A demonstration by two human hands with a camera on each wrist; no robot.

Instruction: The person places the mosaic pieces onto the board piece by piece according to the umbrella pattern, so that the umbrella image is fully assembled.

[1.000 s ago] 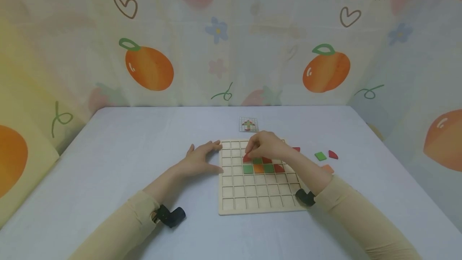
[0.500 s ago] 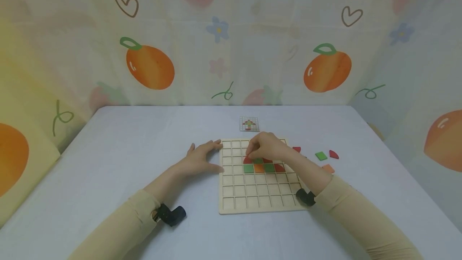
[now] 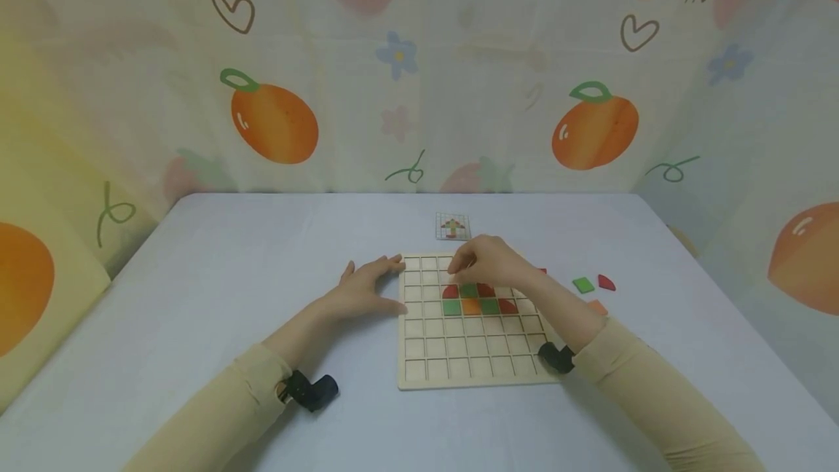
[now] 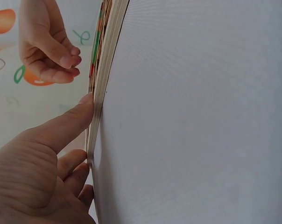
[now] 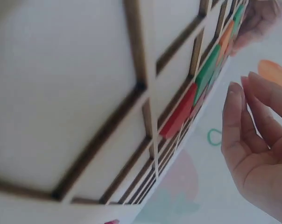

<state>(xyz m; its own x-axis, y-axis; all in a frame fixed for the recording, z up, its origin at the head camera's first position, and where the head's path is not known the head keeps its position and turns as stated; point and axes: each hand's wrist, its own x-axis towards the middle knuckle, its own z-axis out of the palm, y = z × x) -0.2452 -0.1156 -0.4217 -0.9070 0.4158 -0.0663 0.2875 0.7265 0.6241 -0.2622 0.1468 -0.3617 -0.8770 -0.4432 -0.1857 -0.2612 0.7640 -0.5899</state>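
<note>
A wooden grid board [image 3: 435, 349] lies on the table. Set in its cells are a red quarter-round tile [image 3: 450, 292] at left, a green tile [image 3: 468, 290] and another red one [image 3: 486, 290]; the row below shows green, orange [image 3: 470, 306], green and red. My right hand [image 3: 493, 265] hovers just above the left red tile, and in the right wrist view its loosely bent fingers [image 5: 233, 105] hold nothing. My left hand [image 3: 363, 288] touches the board's left edge with thumb and fingertips, the fingers spread; the left wrist view shows this contact along the board's side [image 4: 101, 84].
Right of the board lie a green square tile [image 3: 583, 285], a red quarter-round tile [image 3: 606, 282] and an orange tile [image 3: 596, 307]. Another red tile [image 3: 542, 270] shows partly behind the right arm. A small pattern card [image 3: 452, 226] lies beyond the board.
My right hand has let go of the red quarter-round tile in its cell and risen slightly. My left hand has stayed at the board's edge.
</note>
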